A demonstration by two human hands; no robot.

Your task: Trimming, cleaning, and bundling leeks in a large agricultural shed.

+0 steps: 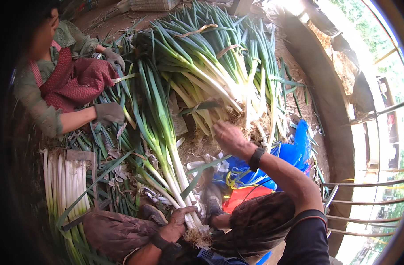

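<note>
My left hand [179, 223] is closed around the white stems of several long green onions [169, 154], just above their roots, between my knees. Their green leaves slant away up and to the left. My right hand [232, 138] reaches forward to the root ends of a big heap of green onions [210, 66]. Its fingers are blurred against the roots, so I cannot make out whether they grip a stem. Dark bands sit on both wrists.
At the left, a person in a red apron [78, 81] works with gloved hands [110, 113]. Trimmed green onions [67, 176] lie in a metal frame [80, 155] by my left knee. Blue plastic sheeting [294, 148] lies under my right arm. Metal bars [369, 202] stand at the right.
</note>
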